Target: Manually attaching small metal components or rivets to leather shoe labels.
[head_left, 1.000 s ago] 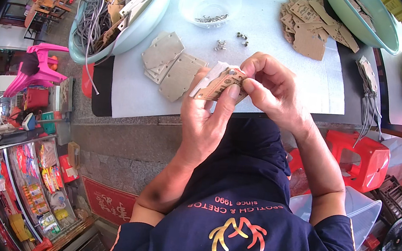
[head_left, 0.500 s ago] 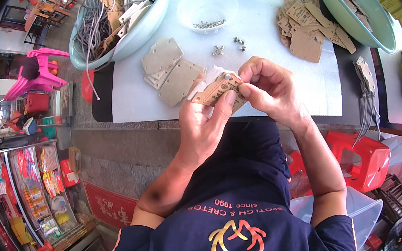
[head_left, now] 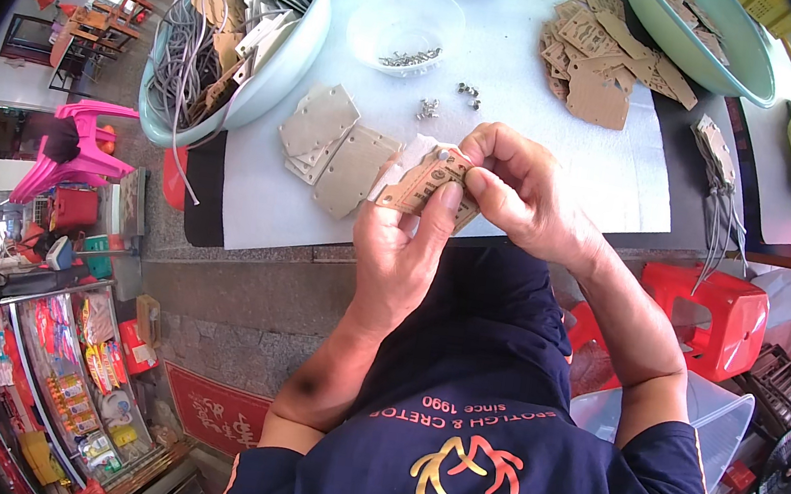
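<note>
My left hand [head_left: 402, 248] pinches a small brown cardboard tag [head_left: 420, 182] from below, thumb pressed up against its face, holding it in the air just above the near edge of the counter [head_left: 253, 200]. My right hand [head_left: 518, 195] comes in from the other side and closes its fingertips on the top corner of the same tag, where a small metal rivet [head_left: 442, 154] shows. The two hands touch at the tag.

The counter carries a white sheet [head_left: 523, 95]. Just beyond my left hand lie a few plain tan cards [head_left: 334, 146], overlapping one another. A little farther back, some loose rivets [head_left: 429, 108] sit on the sheet, and behind them stands a clear plastic bowl [head_left: 405, 26] with more of them inside. To my left is a large pale green basin [head_left: 275, 64] filled with grey cords and cardboard pieces. Toward the far right lies a heap of brown tags [head_left: 596, 59], just beside a second green basin [head_left: 707, 43] that also holds tags. A bundle of grey cords [head_left: 719, 188] hangs over the right edge of the counter, above a red stool [head_left: 704, 310].
</note>
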`<state>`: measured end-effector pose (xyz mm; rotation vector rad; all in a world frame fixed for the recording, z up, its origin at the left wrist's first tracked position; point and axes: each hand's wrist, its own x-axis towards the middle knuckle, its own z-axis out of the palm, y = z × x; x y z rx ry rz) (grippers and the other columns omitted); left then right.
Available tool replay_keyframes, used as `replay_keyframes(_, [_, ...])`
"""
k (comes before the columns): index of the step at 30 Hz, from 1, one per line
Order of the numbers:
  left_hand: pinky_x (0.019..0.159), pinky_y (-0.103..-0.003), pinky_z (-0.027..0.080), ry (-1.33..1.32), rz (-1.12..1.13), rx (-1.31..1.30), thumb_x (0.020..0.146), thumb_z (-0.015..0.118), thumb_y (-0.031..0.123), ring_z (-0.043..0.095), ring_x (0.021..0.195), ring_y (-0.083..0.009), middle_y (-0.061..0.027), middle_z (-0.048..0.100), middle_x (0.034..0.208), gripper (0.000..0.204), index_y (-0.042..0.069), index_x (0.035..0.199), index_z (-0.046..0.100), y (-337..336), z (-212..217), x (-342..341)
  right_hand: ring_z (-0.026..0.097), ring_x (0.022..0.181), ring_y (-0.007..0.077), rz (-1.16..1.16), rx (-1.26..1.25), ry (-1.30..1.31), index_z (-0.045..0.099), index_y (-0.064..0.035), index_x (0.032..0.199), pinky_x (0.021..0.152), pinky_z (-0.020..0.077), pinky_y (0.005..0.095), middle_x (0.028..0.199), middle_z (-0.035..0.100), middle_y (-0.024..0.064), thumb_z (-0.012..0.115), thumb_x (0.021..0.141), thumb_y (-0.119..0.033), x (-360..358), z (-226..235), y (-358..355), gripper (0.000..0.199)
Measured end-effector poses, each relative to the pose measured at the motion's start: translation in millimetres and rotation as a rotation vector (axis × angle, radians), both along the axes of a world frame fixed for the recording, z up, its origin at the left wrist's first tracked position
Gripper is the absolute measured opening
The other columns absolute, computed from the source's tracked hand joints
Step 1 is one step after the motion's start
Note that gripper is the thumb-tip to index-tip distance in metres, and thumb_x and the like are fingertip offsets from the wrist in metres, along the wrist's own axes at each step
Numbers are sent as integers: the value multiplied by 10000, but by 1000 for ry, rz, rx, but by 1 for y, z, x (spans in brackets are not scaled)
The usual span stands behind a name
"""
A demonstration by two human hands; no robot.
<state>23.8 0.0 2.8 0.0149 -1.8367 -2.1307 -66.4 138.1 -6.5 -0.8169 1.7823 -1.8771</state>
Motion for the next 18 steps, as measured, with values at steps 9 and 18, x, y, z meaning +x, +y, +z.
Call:
replay_keyframes(9, [890, -269, 454, -31, 19, 33, 964, 572, 88, 573, 994, -107, -60, 627, 1078, 247, -23, 1184, 570, -1, 2, -1, 453, 692, 12, 56, -49, -155, 566, -12, 990, 583, 387, 196, 782, 517, -57, 589, 943, -174, -1, 6, 0, 170])
replay_keyframes(18, [865, -256, 486, -50, 56, 113, 954, 591, 61, 585, 1001, -96, -72, 631, 1104, 281, -46, 1212, 568, -5, -3, -2, 529, 775, 19, 35, -53, -159, 585, 7, 1062, 663, 455, 191, 859, 579, -34, 638, 934, -157, 0, 7, 0, 214])
